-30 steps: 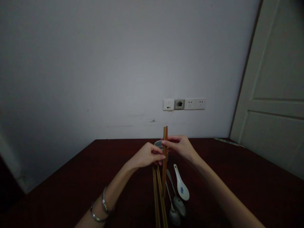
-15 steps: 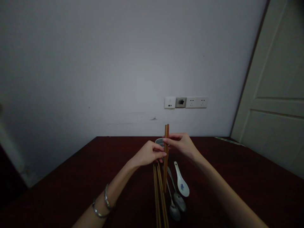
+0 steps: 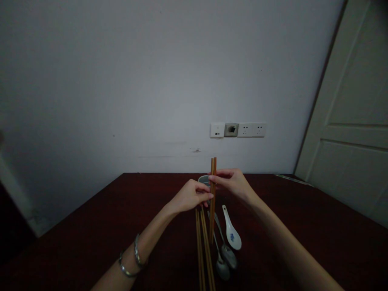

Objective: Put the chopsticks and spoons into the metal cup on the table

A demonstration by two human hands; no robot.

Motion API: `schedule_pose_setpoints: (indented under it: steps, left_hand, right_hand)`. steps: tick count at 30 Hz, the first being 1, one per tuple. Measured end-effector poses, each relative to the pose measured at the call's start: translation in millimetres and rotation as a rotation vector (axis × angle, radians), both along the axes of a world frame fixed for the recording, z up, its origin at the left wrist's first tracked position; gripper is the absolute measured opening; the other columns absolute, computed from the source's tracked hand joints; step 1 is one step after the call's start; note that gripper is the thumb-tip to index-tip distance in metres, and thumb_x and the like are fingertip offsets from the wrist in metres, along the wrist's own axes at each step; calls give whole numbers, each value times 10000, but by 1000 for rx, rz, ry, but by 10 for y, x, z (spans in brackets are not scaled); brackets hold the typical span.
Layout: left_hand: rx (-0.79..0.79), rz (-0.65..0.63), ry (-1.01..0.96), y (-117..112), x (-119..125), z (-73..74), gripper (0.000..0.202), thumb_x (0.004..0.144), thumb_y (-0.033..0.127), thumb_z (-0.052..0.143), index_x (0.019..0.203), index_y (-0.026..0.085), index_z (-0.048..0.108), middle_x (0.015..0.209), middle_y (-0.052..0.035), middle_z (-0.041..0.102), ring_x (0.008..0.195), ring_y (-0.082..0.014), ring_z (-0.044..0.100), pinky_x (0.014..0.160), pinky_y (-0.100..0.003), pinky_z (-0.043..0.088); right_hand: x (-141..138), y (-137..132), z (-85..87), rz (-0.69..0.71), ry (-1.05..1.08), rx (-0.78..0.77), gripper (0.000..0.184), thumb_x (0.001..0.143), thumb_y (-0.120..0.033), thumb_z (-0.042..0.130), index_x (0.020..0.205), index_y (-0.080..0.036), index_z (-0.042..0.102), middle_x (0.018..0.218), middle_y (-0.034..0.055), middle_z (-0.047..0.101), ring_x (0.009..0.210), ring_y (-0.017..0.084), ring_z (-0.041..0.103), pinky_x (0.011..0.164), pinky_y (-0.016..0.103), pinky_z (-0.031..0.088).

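Both hands hold an upright pair of brown chopsticks (image 3: 213, 202) above the dark red table (image 3: 91, 226). My right hand (image 3: 233, 184) pinches them near the top. A little lower, my left hand (image 3: 189, 197) pinches them from the left side. Just behind the hands stands a small grey cup (image 3: 202, 180), mostly hidden. Several more chopsticks (image 3: 202, 254) lie flat on the table below my hands, pointing toward me.
To the right of the lying chopsticks are two metal spoons (image 3: 224, 258) and a white ceramic spoon (image 3: 232, 234) with a blue mark. A white wall with sockets (image 3: 238, 130) rises behind the table. A pale door (image 3: 351, 133) stands at the right.
The hands and upright chopsticks stay almost in place; the view has shifted slightly, and nothing has been picked up or let go.
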State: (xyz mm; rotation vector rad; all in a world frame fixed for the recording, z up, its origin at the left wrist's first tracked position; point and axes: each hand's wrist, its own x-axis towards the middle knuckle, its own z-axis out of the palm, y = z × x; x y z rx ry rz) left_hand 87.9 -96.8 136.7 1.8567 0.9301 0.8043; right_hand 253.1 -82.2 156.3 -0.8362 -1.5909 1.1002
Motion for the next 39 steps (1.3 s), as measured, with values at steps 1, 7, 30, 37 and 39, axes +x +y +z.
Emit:
schedule_pose_setpoints:
  steps: [1,7,30,37,39]
  left_hand:
    - [3,-1,-2,-1,1,2,223,717,308,572,758,98,636,647,-31,590,523,-82,531,511,-213,430]
    - [-6,17,-5,-5,12,11,224,704,312,585,740,95,632,620,-25,579,512,-85,528,508,-219,427]
    - [5,65,1,-21,35,37,238,676,314,624,743,86,636,627,-37,601,495,-85,528,500,-217,428]
    - [34,83,1,-10,29,15,236,674,316,623,737,89,627,617,-28,593,479,-81,512,494,-220,421]
    - [46,85,-4,-7,29,10,232,671,314,625,726,89,622,611,-26,588,478,-80,508,488,-218,415]
  right_hand:
    - [2,0,1,-1,0,1,312,572,-377,691,753,-123,683,705,54,662,606,134,586,588,275,477]
    - [0,-8,9,-4,5,-15,334,559,-387,699,757,-119,682,705,60,666,618,146,594,612,289,483]
    - [-16,-15,21,-15,-22,-4,317,554,-386,692,736,-127,678,677,42,660,577,131,578,562,268,478]
    - [-18,-5,4,-16,-19,3,319,562,-382,689,757,-129,681,674,38,656,563,122,569,544,257,466]
    - [-18,-13,10,-24,-27,11,313,569,-375,685,761,-128,683,669,37,654,560,119,565,541,252,461]
